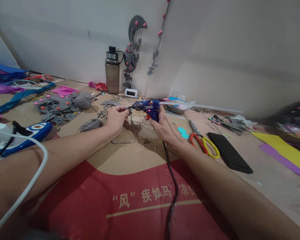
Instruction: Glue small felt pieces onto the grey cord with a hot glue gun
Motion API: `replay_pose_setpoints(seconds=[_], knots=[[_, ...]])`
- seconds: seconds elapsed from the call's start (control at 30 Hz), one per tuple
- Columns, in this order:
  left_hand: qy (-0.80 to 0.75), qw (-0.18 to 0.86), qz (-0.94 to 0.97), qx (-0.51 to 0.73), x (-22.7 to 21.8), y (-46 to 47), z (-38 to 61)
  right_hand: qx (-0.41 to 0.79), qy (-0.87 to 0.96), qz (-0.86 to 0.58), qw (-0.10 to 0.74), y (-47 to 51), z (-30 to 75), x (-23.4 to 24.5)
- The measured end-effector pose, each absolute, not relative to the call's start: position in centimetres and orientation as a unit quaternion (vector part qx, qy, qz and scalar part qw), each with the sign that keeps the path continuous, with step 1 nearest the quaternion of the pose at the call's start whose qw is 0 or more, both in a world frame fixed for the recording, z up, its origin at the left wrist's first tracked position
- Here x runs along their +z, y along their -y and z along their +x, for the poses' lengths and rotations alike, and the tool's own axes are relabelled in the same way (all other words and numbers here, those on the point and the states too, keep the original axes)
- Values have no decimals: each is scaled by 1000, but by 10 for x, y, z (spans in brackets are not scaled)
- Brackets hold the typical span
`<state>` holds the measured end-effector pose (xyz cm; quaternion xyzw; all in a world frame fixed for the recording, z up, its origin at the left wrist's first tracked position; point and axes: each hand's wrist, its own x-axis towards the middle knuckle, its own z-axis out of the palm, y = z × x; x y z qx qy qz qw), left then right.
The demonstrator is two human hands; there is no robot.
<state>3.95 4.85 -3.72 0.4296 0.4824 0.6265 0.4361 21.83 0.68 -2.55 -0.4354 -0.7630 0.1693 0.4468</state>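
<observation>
My right hand point(163, 125) is wrapped round a blue hot glue gun point(152, 108), whose small red light is lit. A clear glue stick point(175, 104) sticks out of its back, and its black cord runs down toward me. My left hand point(117, 118) is pinched at the gun's nozzle, on a piece of grey yarn point(132, 123) that hangs in a loop below onto the cardboard point(107, 160). Just what sits between those fingertips is too small to make out. Beside the left wrist lies a grey yarn bundle point(91, 124).
Scissors point(202, 141), a black phone point(228, 151) and a turquoise cutout point(183, 132) lie to the right. Grey felt garlands point(56, 103) and a blue device point(27, 136) are at left. A bottle point(112, 73) and a small clock point(130, 93) stand by the wall. A white cable point(37, 173) crosses my left arm.
</observation>
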Motion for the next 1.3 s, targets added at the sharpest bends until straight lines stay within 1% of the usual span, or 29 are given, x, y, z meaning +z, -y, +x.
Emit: replay_pose_setpoints(seconds=[0.7,0.93,1.3], knots=[[-486,428,431,629,-35,-48,40,182,756,-435,454,-7,216,-25],[-485,429,430,629,-36,-48,40,188,761,-438,440,-6,217,-24],[-487,432,430,626,-35,-48,41,189,757,-434,450,-8,216,-26]])
